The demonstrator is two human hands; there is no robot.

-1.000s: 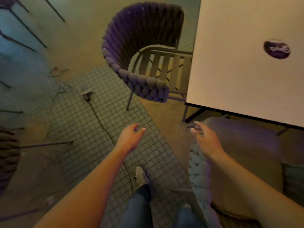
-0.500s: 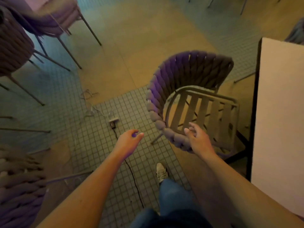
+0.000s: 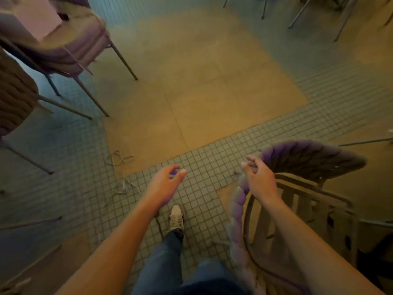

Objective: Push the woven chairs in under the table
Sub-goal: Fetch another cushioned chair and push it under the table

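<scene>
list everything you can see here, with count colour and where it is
woven chair: one, purple weave, tan slatted seat, lower right
other chairs: at least two, purplish-brown, upper left, blurred
chair legs: several, dark, top right
cord: loose, pale, on the floor, left of centre
floor: tan slabs centre, small grey-green tiles around
shoe: one, pale, bottom centre
left hand: open, over the tiles
right hand: open, at the woven chair's rim; contact unclear

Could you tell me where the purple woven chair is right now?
Lower right of the head view: the purple woven chair stands on the small-tiled floor, its rim under the right hand.
</scene>
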